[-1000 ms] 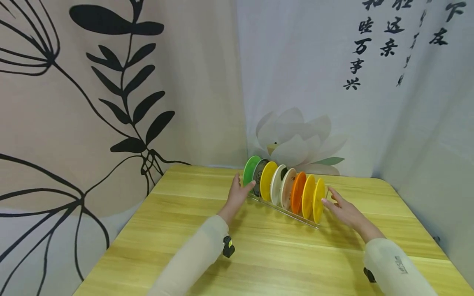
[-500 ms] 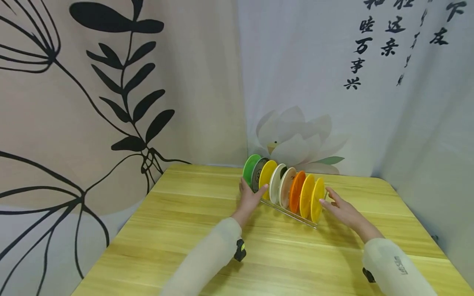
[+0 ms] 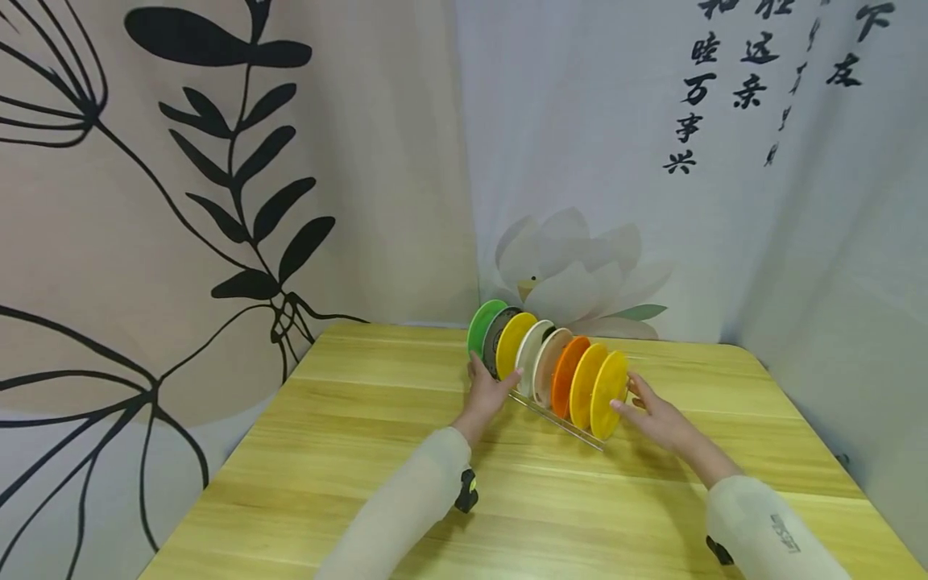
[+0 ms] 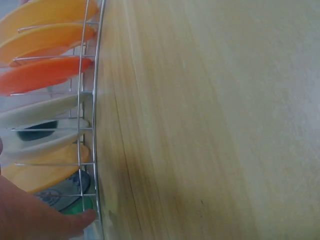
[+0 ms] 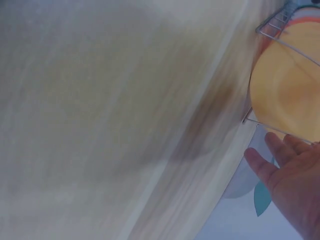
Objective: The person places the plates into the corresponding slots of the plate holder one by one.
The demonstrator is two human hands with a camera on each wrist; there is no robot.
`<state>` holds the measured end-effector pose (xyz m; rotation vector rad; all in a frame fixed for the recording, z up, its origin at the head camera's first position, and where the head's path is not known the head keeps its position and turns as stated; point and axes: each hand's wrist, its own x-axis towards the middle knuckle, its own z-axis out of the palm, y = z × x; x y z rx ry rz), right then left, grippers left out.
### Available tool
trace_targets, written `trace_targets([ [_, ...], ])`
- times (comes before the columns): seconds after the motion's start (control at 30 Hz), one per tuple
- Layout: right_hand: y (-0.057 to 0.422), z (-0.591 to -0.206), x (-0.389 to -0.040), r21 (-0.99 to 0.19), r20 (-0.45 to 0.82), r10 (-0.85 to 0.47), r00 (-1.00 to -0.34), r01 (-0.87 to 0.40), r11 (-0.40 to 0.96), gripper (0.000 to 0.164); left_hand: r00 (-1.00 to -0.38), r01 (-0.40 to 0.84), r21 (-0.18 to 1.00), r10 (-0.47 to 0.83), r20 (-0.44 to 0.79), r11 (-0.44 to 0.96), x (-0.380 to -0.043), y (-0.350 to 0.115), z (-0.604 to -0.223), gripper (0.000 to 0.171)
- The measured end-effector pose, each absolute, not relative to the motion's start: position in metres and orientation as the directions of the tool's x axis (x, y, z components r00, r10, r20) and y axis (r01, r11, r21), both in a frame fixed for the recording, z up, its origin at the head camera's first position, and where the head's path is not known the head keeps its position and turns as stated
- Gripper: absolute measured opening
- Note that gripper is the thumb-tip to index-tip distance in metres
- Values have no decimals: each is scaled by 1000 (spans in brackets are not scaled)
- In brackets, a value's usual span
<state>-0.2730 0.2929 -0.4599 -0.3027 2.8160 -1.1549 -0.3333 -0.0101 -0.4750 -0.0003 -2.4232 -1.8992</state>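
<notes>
A wire dish rack (image 3: 554,419) stands on the table with a row of small plates on edge in it. From left to right they are a green plate (image 3: 482,326), a grey patterned one, yellow, white, beige, an orange plate (image 3: 570,377) and two yellow ones, the last a yellow plate (image 3: 610,395). My left hand (image 3: 487,395) holds the rack's left end, its thumb at the front wire (image 4: 96,150) in the left wrist view. My right hand (image 3: 656,419) grips the right end, thumb in front and fingers behind; its fingers (image 5: 277,155) lie by the end wire.
The wooden table (image 3: 348,419) runs out in front and to both sides of the rack. Close behind it hangs a printed curtain (image 3: 406,201), with another cloth panel (image 3: 834,306) along the right side.
My left hand has moved right onto the rack's left end. The rack has shifted slightly left and turned a little, and my right hand has moved left with its end.
</notes>
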Motion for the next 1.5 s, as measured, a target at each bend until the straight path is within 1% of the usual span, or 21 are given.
trace_targets([
  [0.13, 287, -463, -270, -690, 8, -197, -980, -148, 709, 81, -999, 38, 966, -23, 45, 256, -333, -13, -475, 107],
  [0.43, 272, -462, -258, -674, 15, -137, -990, -111, 731, 90, -999, 35, 963, 29, 29, 266, -330, -18, -475, 103],
  [0.73, 265, -463, -254, -671, -6, -87, -996, -60, 739, 97, -995, 8, 980, 100, -12, 201, -323, -15, -476, 105],
  [0.93, 254, -461, -249, -666, 17, -65, -998, -60, 744, 95, -993, 14, 985, 116, -6, 172, -322, -15, -476, 104],
  [1.13, 244, -459, -243, -650, 24, -38, -999, -44, 759, 99, -991, 13, 988, 132, -7, 157, -318, -19, -477, 104],
  [1.4, 230, -458, -236, -623, 34, -18, -999, -36, 781, 102, -977, -15, 991, 211, -42, 129, -306, -21, -474, 110],
  [1.5, 225, -457, -233, -618, 35, -20, -999, -38, 785, 101, -972, -4, 993, 234, -33, 121, -300, -22, -472, 110],
])
